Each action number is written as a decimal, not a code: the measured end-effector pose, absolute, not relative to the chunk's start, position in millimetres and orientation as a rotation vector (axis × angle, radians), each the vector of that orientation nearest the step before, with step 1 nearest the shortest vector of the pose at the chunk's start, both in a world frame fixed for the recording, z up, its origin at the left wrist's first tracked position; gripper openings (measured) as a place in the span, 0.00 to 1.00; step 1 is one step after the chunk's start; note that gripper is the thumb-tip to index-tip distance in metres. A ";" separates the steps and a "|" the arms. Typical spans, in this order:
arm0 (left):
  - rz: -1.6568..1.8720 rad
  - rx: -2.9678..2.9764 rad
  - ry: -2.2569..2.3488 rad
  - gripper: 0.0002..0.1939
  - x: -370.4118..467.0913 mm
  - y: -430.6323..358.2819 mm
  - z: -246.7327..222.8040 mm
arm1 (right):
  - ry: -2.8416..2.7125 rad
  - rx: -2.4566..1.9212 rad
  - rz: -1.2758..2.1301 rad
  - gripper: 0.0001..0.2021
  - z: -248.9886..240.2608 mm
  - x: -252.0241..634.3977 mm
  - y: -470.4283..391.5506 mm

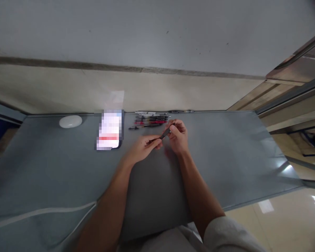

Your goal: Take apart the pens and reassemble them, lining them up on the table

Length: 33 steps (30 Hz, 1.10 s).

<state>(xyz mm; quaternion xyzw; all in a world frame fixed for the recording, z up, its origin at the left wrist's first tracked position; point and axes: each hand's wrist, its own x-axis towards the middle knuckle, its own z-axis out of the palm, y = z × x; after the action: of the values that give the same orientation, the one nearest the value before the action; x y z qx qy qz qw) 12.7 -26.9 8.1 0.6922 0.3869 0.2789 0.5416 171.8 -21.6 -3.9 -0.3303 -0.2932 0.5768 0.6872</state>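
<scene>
Left hand [146, 147]: my thumb and fingers pinched the nearer end of a slim dark pen-like piece [166, 132].
Right hand [178, 137]: pinched the farther end, thumb laid along it.
Dark piece: slanted between my two pinches; whether it was one part or two, I couldn't tell. An uneven pull or twist might have slipped it loose — or, if it parted, flung something small.
Pen bunch [151, 119]: lay just beyond my grip, toward the wall [173, 89]; a forward knuckle could have scattered it.
Lone pen [180, 111]: lay past my right hand, by the wall, likely to roll if bumped.
Phone [109, 130]: left of my grip — an outward jerk of the left hand could have knocked it.
White strip [44, 211]: nearer me than the grip, by my left forearm; a dragging elbow might have snagged it.
</scene>
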 end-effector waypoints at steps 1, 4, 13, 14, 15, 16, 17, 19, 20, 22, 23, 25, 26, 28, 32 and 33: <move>0.627 1.653 0.878 0.16 12.5 -27.7 11.0 | -0.665 -0.721 1.309 0.12 -4.2 172.2 -21.7; 0.573 1.661 0.803 0.17 13.0 -29.4 15.8 | -0.683 -0.663 1.356 0.12 -5.3 173.0 -21.5; 0.770 1.660 1.060 0.14 18.4 -29.8 -4.2 | -0.637 -0.739 1.266 0.10 -6.2 169.3 -17.9; 0.783 1.668 1.082 0.14 18.6 -29.4 -6.1 | -0.626 -0.753 1.254 0.10 -6.4 168.4 -18.1; 0.793 1.673 1.098 0.15 18.5 -29.0 -7.5 | -0.617 -0.760 1.245 0.09 -6.5 167.6 -18.5; 0.798 1.674 1.106 0.15 18.1 -28.6 -8.3 | -0.613 -0.760 1.241 0.09 -6.5 167.0 -19.0; 0.802 1.673 1.111 0.15 17.6 -28.2 -8.4 | -0.616 -0.756 1.242 0.09 -6.5 166.8 -19.7; 0.799 1.673 1.098 0.14 15.8 -27.6 -6.8 | -0.638 -0.745 1.255 0.10 -6.4 167.2 -20.9; 0.787 1.676 1.076 0.14 14.7 -27.4 -5.2 | -0.653 -0.742 1.262 0.10 -6.4 167.7 -21.4; 0.736 1.687 1.010 0.15 12.7 -27.4 -0.9 | -0.677 -0.735 1.272 0.11 -6.5 169.0 -22.1; 0.706 1.692 0.975 0.16 11.9 -27.5 1.3 | -0.683 -0.729 1.275 0.11 -6.6 169.6 -22.3; 0.667 1.691 0.931 0.16 11.0 -28.0 4.9 | -0.688 -0.708 1.281 0.10 -7.0 170.5 -22.5; 0.665 1.687 0.929 0.15 11.0 -28.2 5.8 | -0.686 -0.696 1.283 0.10 -7.1 170.8 -22.6; 0.690 1.670 0.956 0.14 11.6 -28.7 5.6 | -0.674 -0.684 1.279 0.10 -7.1 171.1 -22.8; 0.777 1.627 1.026 0.14 13.7 -29.1 -0.2 | -0.652 -0.706 1.267 0.11 -6.0 171.0 -23.5; 0.793 1.624 1.035 0.14 14.2 -29.1 -1.6 | -0.647 -0.709 1.263 0.11 -5.7 170.9 -23.6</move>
<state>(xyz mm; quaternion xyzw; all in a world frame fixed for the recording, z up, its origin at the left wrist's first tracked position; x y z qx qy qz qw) 14.2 -29.1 -1.6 0.6731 0.4290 0.3287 0.5049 170.9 -23.6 -5.7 -0.3187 -0.2905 0.5674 0.7015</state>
